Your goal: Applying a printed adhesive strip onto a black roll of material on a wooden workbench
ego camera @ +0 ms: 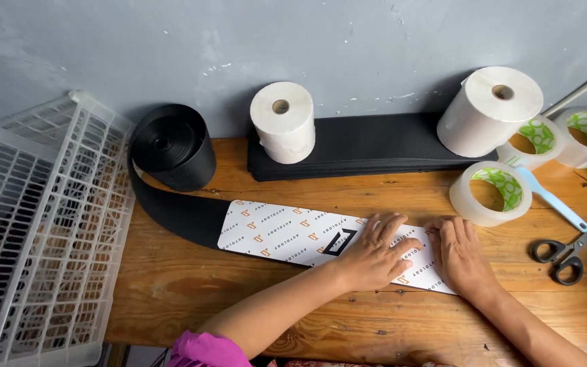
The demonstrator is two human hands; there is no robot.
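A long white card (276,231) with small orange marks and a black emblem lies flat on the wooden table (191,292), on top of a black strip (178,214) unrolled from a black roll (171,146). My left hand (373,253) presses palm-down on the card's right half, fingers spread. My right hand (462,257) lies flat on the card's right end, beside the left hand. Neither hand grips anything.
A white plastic crate (42,224) stands at the left edge. Two white paper rolls (283,122) (489,109) rest on a flat black stack (368,146) against the wall. Clear tape rolls (492,192), a light-blue tool (552,199) and scissors (572,248) lie at the right.
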